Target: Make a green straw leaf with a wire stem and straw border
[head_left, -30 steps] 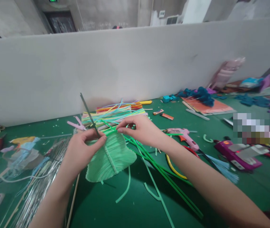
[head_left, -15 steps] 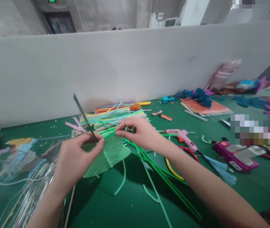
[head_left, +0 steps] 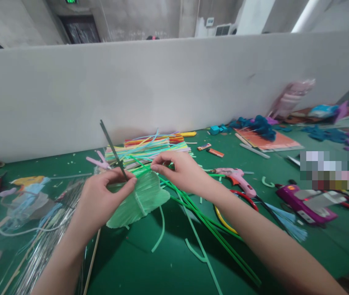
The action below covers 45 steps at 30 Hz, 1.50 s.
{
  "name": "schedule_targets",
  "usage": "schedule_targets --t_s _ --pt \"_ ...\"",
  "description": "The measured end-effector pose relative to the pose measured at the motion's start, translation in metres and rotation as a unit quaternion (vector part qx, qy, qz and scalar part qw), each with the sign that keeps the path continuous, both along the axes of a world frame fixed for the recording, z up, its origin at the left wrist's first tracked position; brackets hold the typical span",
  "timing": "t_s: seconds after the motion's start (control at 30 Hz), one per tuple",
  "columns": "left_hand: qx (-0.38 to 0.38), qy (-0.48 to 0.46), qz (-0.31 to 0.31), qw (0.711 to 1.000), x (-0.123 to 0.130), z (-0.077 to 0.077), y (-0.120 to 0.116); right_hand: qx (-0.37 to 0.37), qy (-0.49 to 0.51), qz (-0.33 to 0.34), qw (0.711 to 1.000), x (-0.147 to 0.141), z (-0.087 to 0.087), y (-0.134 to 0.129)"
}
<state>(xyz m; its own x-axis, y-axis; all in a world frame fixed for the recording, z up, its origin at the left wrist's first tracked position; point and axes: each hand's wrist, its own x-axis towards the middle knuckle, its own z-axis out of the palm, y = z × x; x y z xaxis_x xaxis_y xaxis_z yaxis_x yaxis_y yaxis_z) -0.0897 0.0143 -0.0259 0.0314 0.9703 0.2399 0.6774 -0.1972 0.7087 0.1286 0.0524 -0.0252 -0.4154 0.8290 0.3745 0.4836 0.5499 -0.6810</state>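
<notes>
My left hand [head_left: 109, 192] is closed in a pinch on a dark green stem [head_left: 112, 145], which slants up and to the left. Below its fingertips hangs a pale green ribbed leaf [head_left: 149, 196] with a lighter midrib. My right hand [head_left: 176, 168] pinches a bright green pipe cleaner [head_left: 144, 166] at the leaf's top edge, and the strip runs toward the left fingertips. Exactly where strip and stem meet is hidden behind the left fingers. Several long green pipe cleaners [head_left: 211, 225] lie under my right forearm.
Behind the hands lies a pile of coloured pipe cleaners [head_left: 156, 147]. A pink glue gun [head_left: 238, 177] and a purple device [head_left: 305, 205] are at right. Wire stems [head_left: 51, 233] and a yellow glue gun [head_left: 28, 181] are at left. A white partition [head_left: 162, 86] stands behind.
The leaf shows a little more of its upper part between the hands. Both hands keep their pinches; the whole view has shifted slightly.
</notes>
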Motion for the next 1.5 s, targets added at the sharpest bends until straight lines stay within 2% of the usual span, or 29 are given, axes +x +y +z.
schedule_targets --t_s 0.2,0.57,0.77,0.87,1.0,1.2,1.5 --pt "-0.012 -0.01 0.002 1.0 0.0 0.0 0.001 -0.021 0.039 -0.003 0.999 -0.001 -0.008 -0.003" --pt "0.013 0.001 -0.003 1.0 -0.003 -0.003 0.006 -0.095 0.146 -0.017 0.985 -0.006 -0.03 0.0" --pt "0.019 -0.005 -0.005 1.0 -0.006 -0.006 0.01 -0.18 0.219 0.023 0.959 -0.004 -0.048 0.004" --pt "0.02 -0.006 -0.005 1.0 -0.007 -0.007 0.011 -0.195 0.248 0.054 0.948 -0.003 -0.057 0.006" --pt "0.02 0.005 -0.004 1.0 -0.007 -0.005 0.01 -0.209 0.274 0.045 0.938 -0.003 -0.064 0.006" --pt "0.028 0.01 -0.007 1.0 -0.009 -0.007 0.011 -0.206 0.284 0.002 0.937 -0.004 -0.072 0.004" --pt "0.031 -0.002 -0.011 0.999 -0.012 -0.012 0.015 -0.138 0.211 -0.045 0.967 -0.006 -0.083 -0.004"
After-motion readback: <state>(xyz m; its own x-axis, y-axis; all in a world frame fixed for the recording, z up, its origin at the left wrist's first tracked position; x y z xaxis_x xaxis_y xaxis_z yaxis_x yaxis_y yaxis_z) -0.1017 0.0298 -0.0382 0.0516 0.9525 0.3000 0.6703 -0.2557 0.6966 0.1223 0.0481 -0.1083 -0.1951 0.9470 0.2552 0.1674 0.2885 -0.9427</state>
